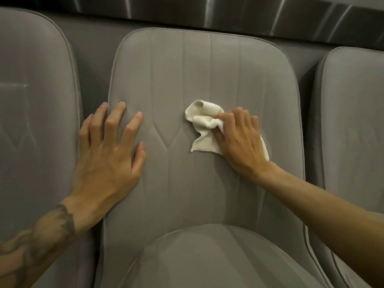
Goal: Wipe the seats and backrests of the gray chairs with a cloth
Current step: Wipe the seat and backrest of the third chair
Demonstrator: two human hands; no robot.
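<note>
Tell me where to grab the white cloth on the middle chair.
Pinch the cloth at its bunched upper-left fold, coming from the left. That fold stands raised off the backrest and is free, while the right hand covers the cloth's right side.

Right hand [239, 140] is covering the cloth [204, 123] on its right part, w/ only a sliver showing past the wrist. Left chair [35, 100] & right chair [353, 111] are running off the view's side edges; middle seat [207, 256] is getting cropped at btm.

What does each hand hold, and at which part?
The right hand holds the white cloth by its bunched right side, against the middle chair's backrest. The left hand holds nothing; it rests flat on that backrest.
</note>
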